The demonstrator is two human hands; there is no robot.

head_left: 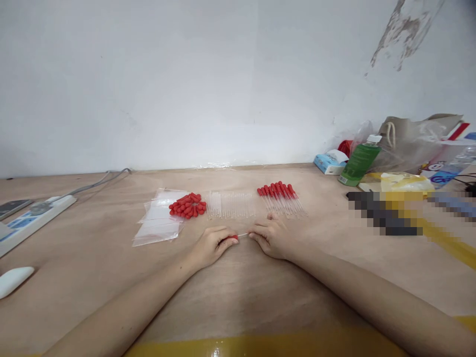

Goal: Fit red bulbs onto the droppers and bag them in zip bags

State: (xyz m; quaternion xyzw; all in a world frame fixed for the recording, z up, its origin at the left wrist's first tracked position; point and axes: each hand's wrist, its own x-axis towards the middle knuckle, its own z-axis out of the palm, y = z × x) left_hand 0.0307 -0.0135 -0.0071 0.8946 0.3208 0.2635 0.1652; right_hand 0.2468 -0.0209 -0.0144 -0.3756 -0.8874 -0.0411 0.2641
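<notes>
My left hand (213, 245) pinches a red rubber bulb (232, 237) between thumb and fingers. From the right, my right hand (270, 237) grips a thin clear glass dropper tube (243, 235). The tube's left end meets the bulb; how deep it sits inside is hidden by my fingers. Beyond my left hand lies a pile of loose red bulbs (188, 206). A row of clear tubes (230, 204) lies beside the pile. Past my right hand, several droppers with red bulbs fitted (280, 198) lie side by side.
Clear zip bags (159, 218) lie left of the bulbs. A power strip (40, 220) and a white mouse-like object (15, 281) are at far left. At right stand a tissue pack (329, 163), a green bottle (360, 161) and plastic bags (409, 144). A wall closes the back.
</notes>
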